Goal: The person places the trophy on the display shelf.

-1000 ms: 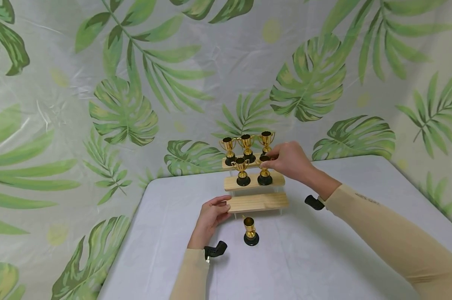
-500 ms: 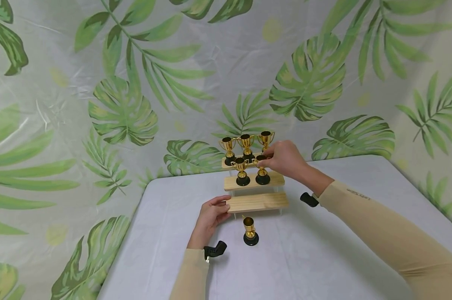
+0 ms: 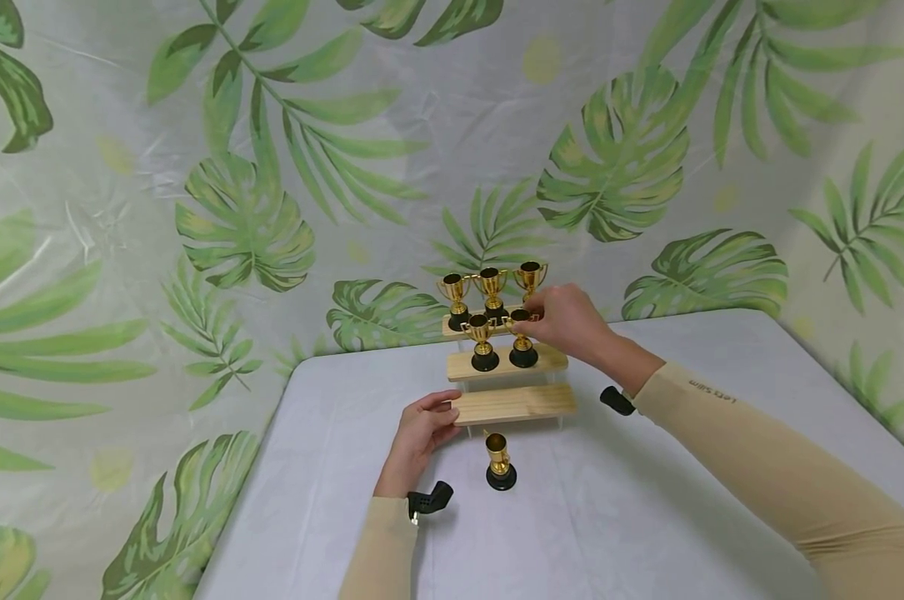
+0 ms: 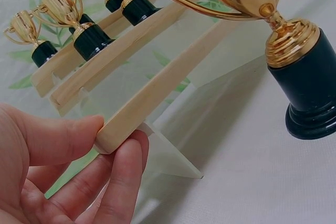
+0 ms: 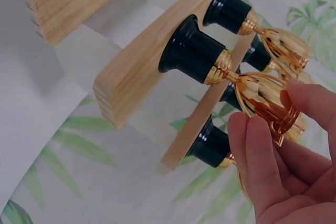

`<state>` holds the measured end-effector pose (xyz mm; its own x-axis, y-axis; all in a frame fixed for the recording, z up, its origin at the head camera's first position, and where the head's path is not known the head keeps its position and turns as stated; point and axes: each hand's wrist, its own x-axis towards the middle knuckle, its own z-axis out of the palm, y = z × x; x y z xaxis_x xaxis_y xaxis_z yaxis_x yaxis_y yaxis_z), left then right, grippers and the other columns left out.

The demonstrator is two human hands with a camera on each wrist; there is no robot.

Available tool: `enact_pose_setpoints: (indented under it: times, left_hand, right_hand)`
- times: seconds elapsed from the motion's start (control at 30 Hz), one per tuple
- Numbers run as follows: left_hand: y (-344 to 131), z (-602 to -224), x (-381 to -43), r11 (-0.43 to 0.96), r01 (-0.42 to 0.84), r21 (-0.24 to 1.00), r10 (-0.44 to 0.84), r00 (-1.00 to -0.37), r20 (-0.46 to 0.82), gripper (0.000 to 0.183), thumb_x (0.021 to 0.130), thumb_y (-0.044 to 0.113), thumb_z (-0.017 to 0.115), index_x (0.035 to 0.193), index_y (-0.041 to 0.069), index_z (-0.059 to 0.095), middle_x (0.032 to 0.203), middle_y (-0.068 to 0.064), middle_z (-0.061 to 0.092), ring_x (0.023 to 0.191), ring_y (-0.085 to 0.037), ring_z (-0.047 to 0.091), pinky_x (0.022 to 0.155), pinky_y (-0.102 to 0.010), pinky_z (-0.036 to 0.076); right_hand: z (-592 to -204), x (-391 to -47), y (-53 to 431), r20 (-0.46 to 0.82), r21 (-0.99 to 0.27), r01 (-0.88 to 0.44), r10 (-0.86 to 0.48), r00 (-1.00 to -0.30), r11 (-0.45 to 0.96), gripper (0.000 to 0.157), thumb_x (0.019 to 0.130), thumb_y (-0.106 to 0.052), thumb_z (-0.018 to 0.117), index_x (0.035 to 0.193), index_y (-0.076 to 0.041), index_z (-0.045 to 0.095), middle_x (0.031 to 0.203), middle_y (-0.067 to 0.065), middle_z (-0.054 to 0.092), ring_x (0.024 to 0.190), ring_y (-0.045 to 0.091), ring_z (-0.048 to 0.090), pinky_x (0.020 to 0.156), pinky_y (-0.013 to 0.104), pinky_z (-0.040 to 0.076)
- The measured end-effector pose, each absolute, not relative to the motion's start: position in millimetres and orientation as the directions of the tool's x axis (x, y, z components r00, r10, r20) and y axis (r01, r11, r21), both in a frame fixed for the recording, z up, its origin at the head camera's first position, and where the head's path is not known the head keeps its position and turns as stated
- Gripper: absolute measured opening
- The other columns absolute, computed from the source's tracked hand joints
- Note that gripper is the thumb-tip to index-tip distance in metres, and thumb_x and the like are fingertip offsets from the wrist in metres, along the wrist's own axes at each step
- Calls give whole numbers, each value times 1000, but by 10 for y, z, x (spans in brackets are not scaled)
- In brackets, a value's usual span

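My right hand point(image 3: 571, 323) pinches the cup of a small gold trophy point(image 3: 523, 354) with a black base, on the right part of the middle wooden shelf point(image 3: 556, 358). In the right wrist view, thumb and fingers point(image 5: 261, 156) hold its rim and handle, and its black base point(image 5: 191, 45) is against the shelf. Another trophy point(image 3: 485, 358) stands just left of it. My left hand point(image 3: 420, 429) grips the left end of the lowest shelf point(image 3: 513, 406), thumb on top and fingers below, as the left wrist view shows.
On the top shelf point(image 3: 452, 329) stand 3 more trophies, the right one partly hidden by my right hand. One trophy point(image 3: 501, 475) stands on the white-covered table point(image 3: 609, 533) in front of the stand. A leaf-print cloth point(image 3: 377, 167) hangs behind.
My right hand has shifted slightly left, sliding the trophy closer to its neighbour on the middle shelf. My left hand keeps its grip on the lowest shelf.
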<state>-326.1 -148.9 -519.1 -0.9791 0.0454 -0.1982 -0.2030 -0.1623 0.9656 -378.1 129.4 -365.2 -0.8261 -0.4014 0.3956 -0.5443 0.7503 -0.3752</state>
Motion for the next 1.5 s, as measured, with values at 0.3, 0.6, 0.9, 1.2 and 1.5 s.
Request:
enact_pose_setpoints:
  times: [0.3,0.6,0.9,1.2,1.5]
  left_hand:
    - [-1484,-5200,-3262,-172,-217,961,36,-976,-214,34,88,0,73,122,5,71,114,-16,66,93,-23,69,78,-32,58]
    - [-1478,-5189,-3255,-164,-210,964,50,-978,-205,37,89,2,73,125,4,69,117,-16,65,97,-25,68,79,-33,57]
    - [-1477,-5196,-3274,-171,-218,961,46,-976,-213,36,88,1,73,124,4,70,114,-15,65,93,-22,68,79,-33,58]
    - [-1482,-5172,-3262,-170,-217,961,45,-976,-213,37,88,1,73,125,5,70,116,-16,65,93,-22,68,78,-31,57]
    - [-1487,-5177,-3269,-171,-220,960,47,-975,-215,37,88,1,72,125,5,70,116,-16,65,94,-23,68,78,-31,57]
  right_hand:
    - [-3655,-3768,1298,396,-359,-545,-405,-824,758,24,87,-35,80,83,-12,73,61,-3,59,52,14,48,54,34,38]
    - [-3693,-3746,1308,430,-353,-557,-398,-810,752,35,86,-35,81,104,-4,77,83,7,74,54,11,55,59,36,50]
    - [-3690,-3724,1314,439,-342,-550,-388,-811,762,42,85,-37,82,112,-5,76,90,7,73,71,18,63,65,41,52]
    - [-3687,-3711,1333,431,-357,-538,-377,-820,764,47,85,-36,82,119,-5,73,100,9,74,82,21,67,68,42,54]
    - [-3702,-3634,1391,435,-333,-519,-360,-825,787,45,85,-36,81,115,-4,74,91,9,70,75,21,61,64,41,51]
